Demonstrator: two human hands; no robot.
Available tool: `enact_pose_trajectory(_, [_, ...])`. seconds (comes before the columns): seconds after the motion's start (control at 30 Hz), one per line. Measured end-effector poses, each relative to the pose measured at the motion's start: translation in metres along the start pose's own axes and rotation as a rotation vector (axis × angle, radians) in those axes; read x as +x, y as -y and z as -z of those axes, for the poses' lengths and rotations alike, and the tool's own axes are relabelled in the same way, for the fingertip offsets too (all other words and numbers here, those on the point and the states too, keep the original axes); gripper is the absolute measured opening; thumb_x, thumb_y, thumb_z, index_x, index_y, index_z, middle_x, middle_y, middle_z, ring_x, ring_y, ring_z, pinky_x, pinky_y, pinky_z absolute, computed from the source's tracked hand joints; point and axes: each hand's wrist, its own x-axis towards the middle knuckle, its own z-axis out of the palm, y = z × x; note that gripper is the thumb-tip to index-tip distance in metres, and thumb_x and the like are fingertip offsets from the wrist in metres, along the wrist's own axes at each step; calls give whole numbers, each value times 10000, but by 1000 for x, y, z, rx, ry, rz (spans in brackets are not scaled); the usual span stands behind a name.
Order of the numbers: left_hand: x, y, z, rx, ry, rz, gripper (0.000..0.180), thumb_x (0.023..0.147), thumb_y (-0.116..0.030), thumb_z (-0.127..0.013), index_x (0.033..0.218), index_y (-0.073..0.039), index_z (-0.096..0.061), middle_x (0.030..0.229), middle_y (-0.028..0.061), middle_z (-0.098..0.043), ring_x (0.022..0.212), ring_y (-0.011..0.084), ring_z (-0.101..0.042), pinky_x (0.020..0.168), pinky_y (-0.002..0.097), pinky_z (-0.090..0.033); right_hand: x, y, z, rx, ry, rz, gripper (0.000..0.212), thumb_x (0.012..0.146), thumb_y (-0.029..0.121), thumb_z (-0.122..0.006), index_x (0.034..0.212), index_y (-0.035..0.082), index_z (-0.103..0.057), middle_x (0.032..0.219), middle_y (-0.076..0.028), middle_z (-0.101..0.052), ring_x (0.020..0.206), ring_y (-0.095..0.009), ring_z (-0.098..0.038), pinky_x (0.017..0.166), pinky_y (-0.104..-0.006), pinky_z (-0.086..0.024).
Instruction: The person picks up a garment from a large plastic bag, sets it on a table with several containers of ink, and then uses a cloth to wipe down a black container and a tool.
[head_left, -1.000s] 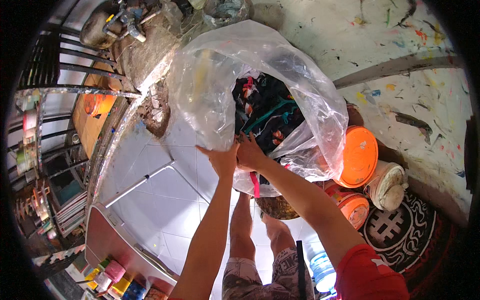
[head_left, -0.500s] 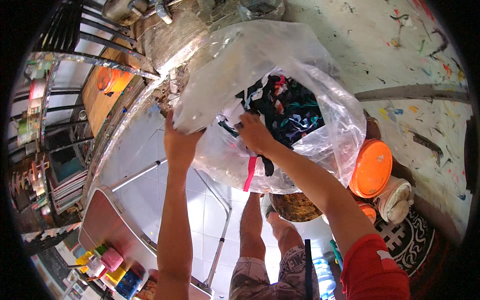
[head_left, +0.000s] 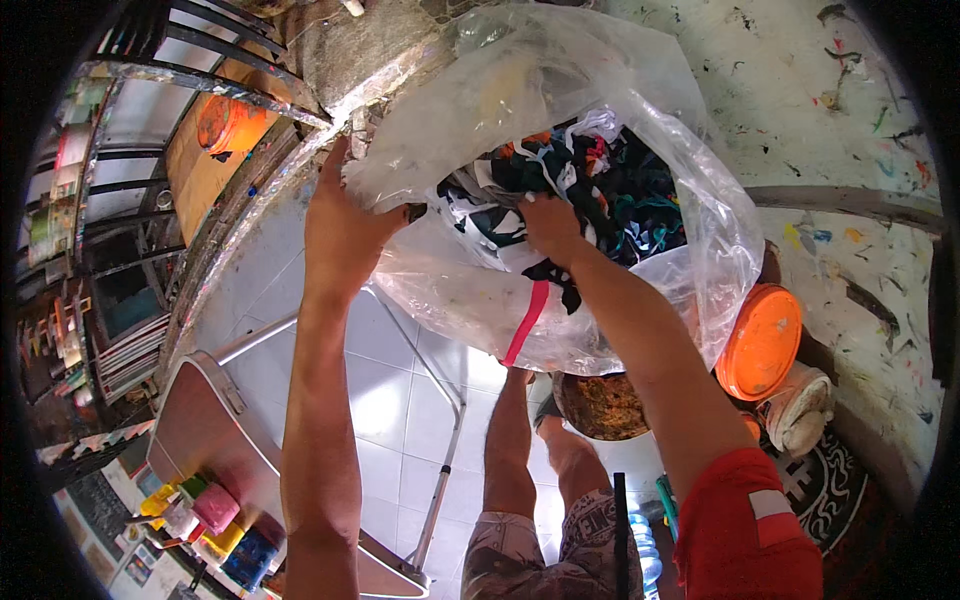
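A large clear plastic bag (head_left: 430,300) gapes open in front of me, holding a heap of fabric scraps (head_left: 620,190), mostly black with white, teal, red and orange bits. My right hand (head_left: 550,228) reaches inside, fingers curled into the dark and white strips; its fingertips are partly hidden among them. At the bag's left side is my left hand (head_left: 345,230), thumb and forefinger spread wide beside the plastic rim. A pink strip (head_left: 527,322) and a black scrap (head_left: 560,285) hang over the near side of the bag.
Right of the bag stand an orange-lidded bucket (head_left: 760,340) and a dirty white tub (head_left: 800,410). A round brown-topped container (head_left: 603,405) sits below the bag. Lower left is a folding table (head_left: 205,420) with paint bottles (head_left: 215,508). A paint-marked wall (head_left: 840,210) rises at right.
My left hand has loosened from the bag's rim, its fingers now spread. My right hand has shifted right within the scraps, and more white and orange pieces show on top.
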Motion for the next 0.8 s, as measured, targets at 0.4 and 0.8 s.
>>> enact_pose_trajectory(0.4, [-3,-9,3,-124,-8,67,993,641,-62,-863,1460,98,-325,1175,246,-660,1046,275,-681,904,337,-544,-141,-168,83,517,-304,-317,526,817,234,-719,1258,-7,-563,1177,-248,-639,1099,-407,-604,973,-466,-467])
enact_pose_trajectory(0.8, [-13,-44,-13,-47,0,74,958,666,-65,-849,1451,107,-329,1186,249,-659,1059,282,-682,898,338,-548,-180,-158,130,664,-32,-486,645,813,474,-723,1265,30,-601,1209,-188,-655,1123,-299,-613,977,-376,-448])
